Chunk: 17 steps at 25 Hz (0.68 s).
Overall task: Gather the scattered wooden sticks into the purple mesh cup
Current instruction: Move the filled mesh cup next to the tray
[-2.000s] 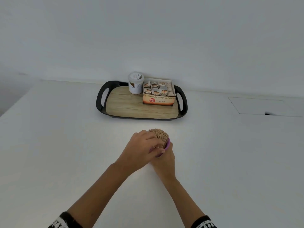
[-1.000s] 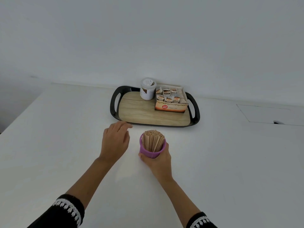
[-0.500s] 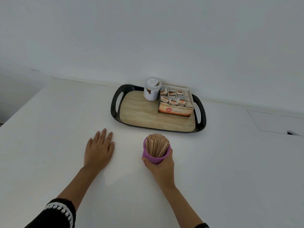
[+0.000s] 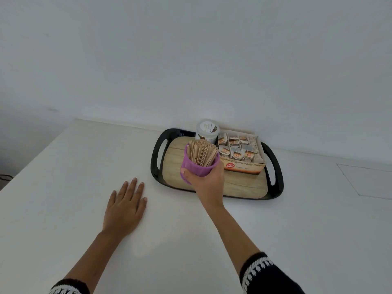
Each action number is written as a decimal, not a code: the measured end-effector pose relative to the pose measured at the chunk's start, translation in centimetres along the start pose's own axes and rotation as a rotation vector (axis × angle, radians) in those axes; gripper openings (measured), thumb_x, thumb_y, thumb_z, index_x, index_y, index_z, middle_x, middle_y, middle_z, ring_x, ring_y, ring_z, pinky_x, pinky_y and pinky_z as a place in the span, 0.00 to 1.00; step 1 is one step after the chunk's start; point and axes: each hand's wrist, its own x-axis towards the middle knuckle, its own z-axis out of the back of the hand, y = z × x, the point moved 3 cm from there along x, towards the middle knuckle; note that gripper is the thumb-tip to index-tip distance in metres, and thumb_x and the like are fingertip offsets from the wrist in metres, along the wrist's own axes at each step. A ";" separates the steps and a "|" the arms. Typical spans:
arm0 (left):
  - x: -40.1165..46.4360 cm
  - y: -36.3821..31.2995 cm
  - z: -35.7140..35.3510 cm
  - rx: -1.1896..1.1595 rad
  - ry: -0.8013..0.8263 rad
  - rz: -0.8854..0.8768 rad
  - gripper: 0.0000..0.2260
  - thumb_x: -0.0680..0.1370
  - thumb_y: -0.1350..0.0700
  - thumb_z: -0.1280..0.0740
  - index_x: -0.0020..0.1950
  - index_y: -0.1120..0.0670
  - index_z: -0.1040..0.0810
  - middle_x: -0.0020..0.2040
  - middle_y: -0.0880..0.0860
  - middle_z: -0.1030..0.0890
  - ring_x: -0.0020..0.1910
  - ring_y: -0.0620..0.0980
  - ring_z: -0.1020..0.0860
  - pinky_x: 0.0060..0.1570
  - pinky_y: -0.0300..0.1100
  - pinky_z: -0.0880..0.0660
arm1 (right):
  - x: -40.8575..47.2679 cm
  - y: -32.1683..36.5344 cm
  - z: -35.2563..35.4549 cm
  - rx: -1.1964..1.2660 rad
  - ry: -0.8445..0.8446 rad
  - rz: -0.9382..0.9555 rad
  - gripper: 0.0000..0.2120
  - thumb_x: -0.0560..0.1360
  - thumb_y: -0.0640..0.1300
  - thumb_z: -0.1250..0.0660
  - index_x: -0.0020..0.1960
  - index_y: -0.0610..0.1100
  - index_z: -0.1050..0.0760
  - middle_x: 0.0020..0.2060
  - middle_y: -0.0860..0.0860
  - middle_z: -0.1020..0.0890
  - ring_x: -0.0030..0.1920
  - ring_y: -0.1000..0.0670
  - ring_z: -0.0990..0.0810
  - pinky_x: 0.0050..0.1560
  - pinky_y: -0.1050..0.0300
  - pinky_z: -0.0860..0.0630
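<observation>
The purple mesh cup [image 4: 196,167] is packed with upright wooden sticks [image 4: 202,153]. My right hand [image 4: 206,181] grips the cup from its near side and holds it over the left part of the black tray [image 4: 156,166]. My left hand [image 4: 125,205] lies flat on the white table, palm down, fingers apart, to the left of the tray. No loose sticks show on the table.
The tray has a wood-look floor and handles at both ends. At its back stand a white lidded jar [image 4: 206,129] and an open box of tea bags [image 4: 241,153]. The wall runs just behind. A rectangular panel [image 4: 369,179] is set into the table at the right.
My right hand has lifted the cup of sticks off the table and carried it forward over the tray. My left hand left the cup and settled flat on the table.
</observation>
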 end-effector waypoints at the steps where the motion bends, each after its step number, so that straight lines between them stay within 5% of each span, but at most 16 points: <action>1: 0.5 0.2 0.0 0.012 0.004 -0.004 0.30 0.78 0.41 0.58 0.76 0.50 0.39 0.76 0.50 0.40 0.75 0.54 0.42 0.70 0.55 0.42 | 1.4 -0.1 -1.0 -0.008 -0.013 -0.001 0.39 0.57 0.48 0.18 0.64 0.49 0.32 0.55 0.54 0.25 0.54 0.56 0.25 0.47 0.62 0.20; 17: 3.2 1.9 -1.0 0.071 -0.031 -0.045 0.26 0.80 0.43 0.56 0.75 0.49 0.37 0.76 0.48 0.39 0.74 0.50 0.40 0.69 0.52 0.42 | 9.3 -7.5 -9.5 -0.134 -0.047 -0.066 0.48 0.59 0.49 0.19 0.73 0.47 0.40 0.62 0.53 0.28 0.63 0.53 0.29 0.62 0.53 0.26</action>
